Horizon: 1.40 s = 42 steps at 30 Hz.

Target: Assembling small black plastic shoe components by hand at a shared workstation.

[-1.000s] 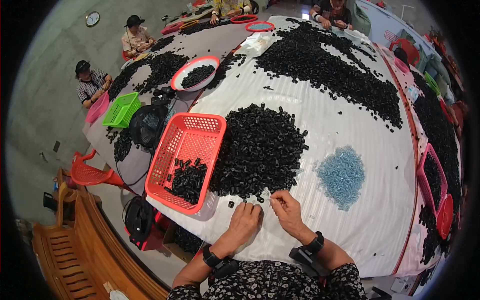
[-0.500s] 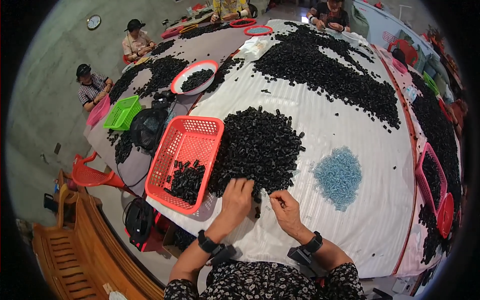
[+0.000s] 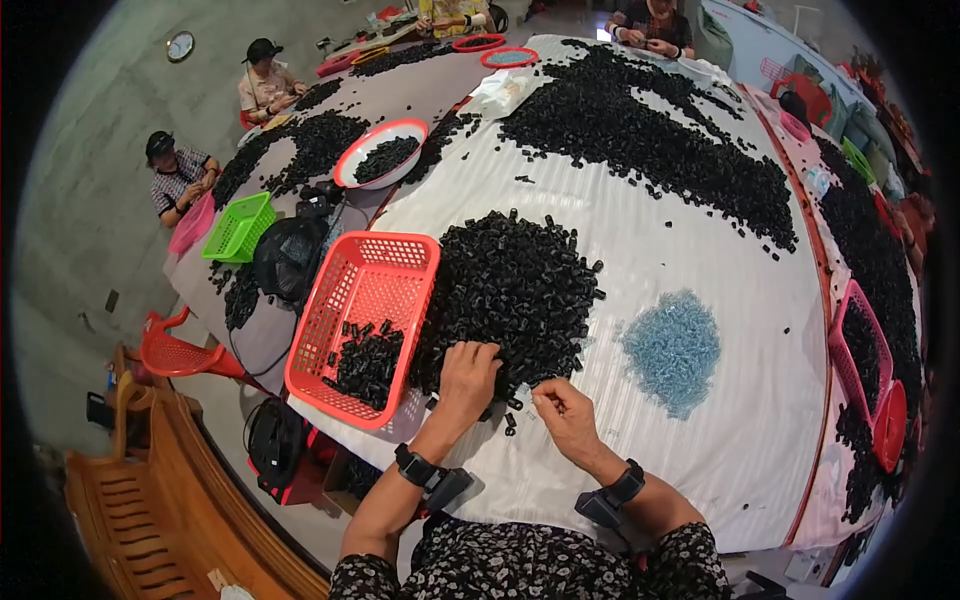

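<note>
My left hand (image 3: 468,382) rests against the near edge of a large heap of small black tubular parts (image 3: 515,290). Its fingers are bent and close together, with the tips hidden among the parts, so what they grip is unclear. Just to the right, my right hand (image 3: 566,414) is closed, thumb and index finger pinched. A small clear piece (image 3: 524,391) shows right at those fingertips; whether it is held or lies on the cloth cannot be told. A few loose black parts (image 3: 510,424) lie between the hands. Further right is a round heap of pale blue clear pieces (image 3: 672,353).
A red plastic basket (image 3: 300,345), partly filled with black parts, stands left of the heap. Beyond it are a green basket (image 3: 265,215) and a red-rimmed white bowl (image 3: 422,135). More black parts (image 3: 640,130) cover the far table. Several people sit around it. A wooden bench (image 3: 130,510) is lower left.
My left hand has shifted slightly up and left into the heap's edge. The loose black parts between my hands lie differently. My right hand keeps its pinch, and the view has shifted a little.
</note>
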{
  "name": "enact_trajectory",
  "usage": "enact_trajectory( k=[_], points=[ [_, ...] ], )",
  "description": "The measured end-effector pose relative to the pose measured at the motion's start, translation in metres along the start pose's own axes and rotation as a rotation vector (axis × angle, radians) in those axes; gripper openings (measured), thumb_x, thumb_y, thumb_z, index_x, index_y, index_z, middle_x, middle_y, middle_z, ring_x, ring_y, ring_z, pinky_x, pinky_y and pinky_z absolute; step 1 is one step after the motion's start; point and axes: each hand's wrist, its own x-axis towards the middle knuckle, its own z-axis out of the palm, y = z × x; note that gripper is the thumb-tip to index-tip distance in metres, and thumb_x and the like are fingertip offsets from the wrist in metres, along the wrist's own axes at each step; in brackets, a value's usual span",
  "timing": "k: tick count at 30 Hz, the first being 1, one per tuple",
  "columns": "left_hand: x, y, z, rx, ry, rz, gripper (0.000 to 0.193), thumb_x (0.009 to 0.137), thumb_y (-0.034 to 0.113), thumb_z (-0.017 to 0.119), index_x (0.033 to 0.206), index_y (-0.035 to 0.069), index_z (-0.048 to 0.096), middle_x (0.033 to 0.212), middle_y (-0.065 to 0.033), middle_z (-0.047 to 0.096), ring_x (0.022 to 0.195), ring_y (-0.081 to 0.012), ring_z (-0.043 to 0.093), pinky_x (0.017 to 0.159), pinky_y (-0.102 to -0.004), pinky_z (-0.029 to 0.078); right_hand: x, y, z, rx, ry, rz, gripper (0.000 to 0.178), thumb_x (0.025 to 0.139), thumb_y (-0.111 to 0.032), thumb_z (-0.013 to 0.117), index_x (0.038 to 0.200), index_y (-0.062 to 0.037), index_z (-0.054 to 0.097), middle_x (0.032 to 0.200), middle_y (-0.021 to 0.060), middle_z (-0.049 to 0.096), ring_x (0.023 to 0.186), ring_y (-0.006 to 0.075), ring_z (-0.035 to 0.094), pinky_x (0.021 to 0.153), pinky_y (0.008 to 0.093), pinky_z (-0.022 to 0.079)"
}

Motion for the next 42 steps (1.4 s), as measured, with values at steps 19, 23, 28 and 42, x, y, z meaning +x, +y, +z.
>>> enact_trajectory(
  k=[19,23,28,42],
  points=[
    [-0.046,0.039,-0.049,-1.129,-0.193,-0.756,0.015,0.082,0.002,0.063,0.096,-0.002,0.059,0.082,-0.001,0.061,0.073,-0.0051,0.055,0.065,-0.0191,0.045,0.002,0.009,0.0,-0.088,0.039,-0.152,0.009,0.087,-0.006,0.056,0.094,-0.0029,0.059,0.082,0.004,0.052,0.066,0.0093,0.049,0.056,0.023,0.04],
    [-0.059,0.04,-0.055,-1.177,-0.17,-0.816,0.016,0.081,0.002,0.064,0.096,-0.001,0.059,0.084,-0.0015,0.061,0.073,-0.0055,0.055,0.066,-0.019,0.045,0.0,0.015,0.002,0.11,0.065,-0.019,0.008,0.086,-0.004,0.057,0.094,-0.0022,0.057,0.08,0.001,0.052,0.066,0.0058,0.047,0.057,0.0208,0.039],
    [-0.075,0.042,-0.07,-1.192,-0.131,-0.891,0.014,0.08,0.002,0.064,0.094,0.0,0.06,0.084,-0.001,0.061,0.074,-0.0059,0.056,0.068,-0.0195,0.046,0.0,0.016,0.009,0.136,0.008,-0.004,0.005,0.086,-0.003,0.057,0.09,-0.0017,0.056,0.077,-0.0018,0.05,0.064,0.0043,0.045,0.057,0.0191,0.039],
    [-0.085,0.037,-0.068,-1.337,-0.044,-0.931,0.01,0.084,0.002,0.059,0.094,-0.002,0.058,0.084,-0.006,0.064,0.072,-0.0097,0.06,0.067,-0.0222,0.049,-0.014,-0.031,0.03,0.257,-0.149,0.058,0.005,0.087,-0.005,0.056,0.09,-0.0018,0.055,0.079,-0.0005,0.05,0.068,0.005,0.046,0.06,0.0201,0.039]
  ],
)
